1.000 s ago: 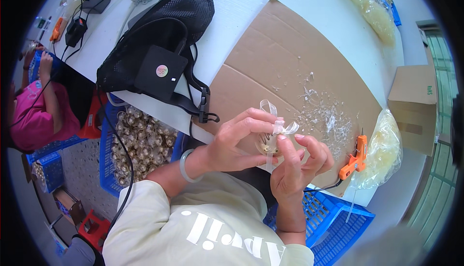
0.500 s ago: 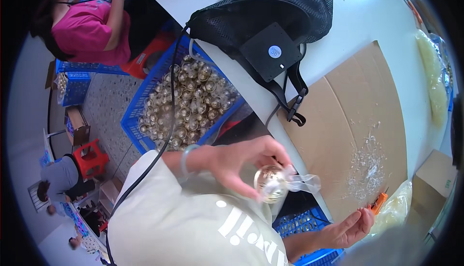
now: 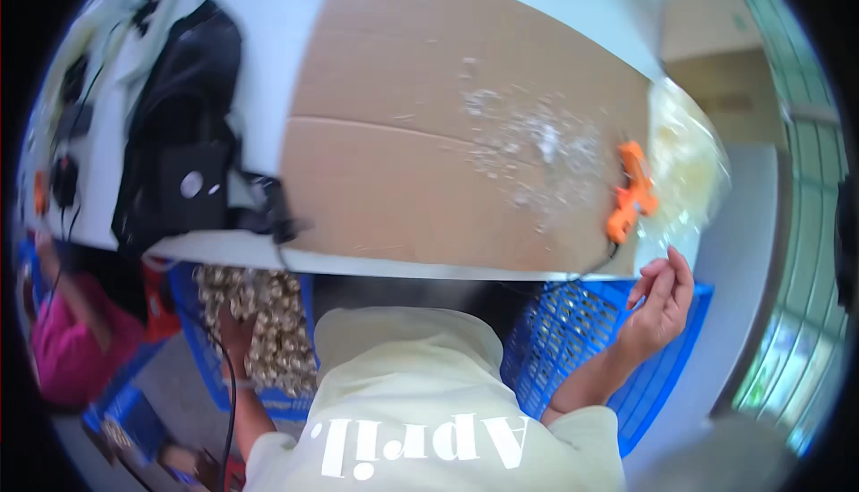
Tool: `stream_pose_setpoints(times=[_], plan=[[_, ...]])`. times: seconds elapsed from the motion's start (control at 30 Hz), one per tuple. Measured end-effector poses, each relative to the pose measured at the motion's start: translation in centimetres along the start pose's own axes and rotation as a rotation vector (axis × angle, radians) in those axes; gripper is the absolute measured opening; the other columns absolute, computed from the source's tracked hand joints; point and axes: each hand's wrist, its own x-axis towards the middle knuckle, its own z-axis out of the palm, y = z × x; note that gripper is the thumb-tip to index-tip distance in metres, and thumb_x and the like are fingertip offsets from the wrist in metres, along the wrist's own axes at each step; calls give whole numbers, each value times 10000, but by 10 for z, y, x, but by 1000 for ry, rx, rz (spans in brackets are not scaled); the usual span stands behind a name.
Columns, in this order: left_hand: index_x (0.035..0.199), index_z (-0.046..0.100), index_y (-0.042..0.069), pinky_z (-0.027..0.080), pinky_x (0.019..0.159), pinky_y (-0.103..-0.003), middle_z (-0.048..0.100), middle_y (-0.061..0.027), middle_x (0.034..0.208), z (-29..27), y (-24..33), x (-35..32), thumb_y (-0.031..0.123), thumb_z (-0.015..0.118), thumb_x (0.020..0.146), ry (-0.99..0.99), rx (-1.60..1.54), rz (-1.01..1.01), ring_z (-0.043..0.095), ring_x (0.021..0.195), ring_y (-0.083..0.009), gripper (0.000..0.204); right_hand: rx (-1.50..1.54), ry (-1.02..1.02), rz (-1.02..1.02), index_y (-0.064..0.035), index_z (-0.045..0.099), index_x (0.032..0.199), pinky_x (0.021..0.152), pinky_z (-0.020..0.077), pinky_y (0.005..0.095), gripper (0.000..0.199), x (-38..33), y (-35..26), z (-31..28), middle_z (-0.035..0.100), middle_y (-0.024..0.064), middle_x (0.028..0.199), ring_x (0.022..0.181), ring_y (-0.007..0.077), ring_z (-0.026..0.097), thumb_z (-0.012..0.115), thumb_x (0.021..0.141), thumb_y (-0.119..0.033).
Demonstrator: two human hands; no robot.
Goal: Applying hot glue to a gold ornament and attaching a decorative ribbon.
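Gold balls (image 3: 279, 326) fill the blue basket (image 3: 193, 349) in the head view; the left hand (image 3: 236, 335), lately carrying one, now reaches among them, grip too blurred to tell, probably setting it down. Half-open near the orange glue gun (image 3: 635, 195), the right hand (image 3: 661, 302) shows nothing held. White lettering (image 3: 465, 438) marks the pale shirt (image 3: 420, 380).

The left hand (image 3: 238, 335) is blurred at the gold ornaments (image 3: 282, 331); whether it grips one cannot be told. At left the black bag (image 3: 174, 143) blurs; the right forearm (image 3: 586, 380) partly hides a blue basket (image 3: 669, 380).
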Motion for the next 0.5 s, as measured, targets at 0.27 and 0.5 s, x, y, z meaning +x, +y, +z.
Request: stream_pose_setpoints(times=[0.27,0.5], plan=[[922,590,11,448,528,-224,626,-42,737,-137,288,135,104,657,921,-1010,-1094,-282,555,579,-77,115,-259,551,172,12,641,983,417,189,198,324,29,46,-177,400,-61,590,485,8,306,487,1034,-269],[827,572,22,419,492,-212,578,-38,647,-131,357,157,47,647,900,-1169,-1167,140,510,505,-82,108,-563,-240,861,7,662,1106,625,509,280,267,-40,282,-256,686,61,878,735,129,618,589,921,-172]])
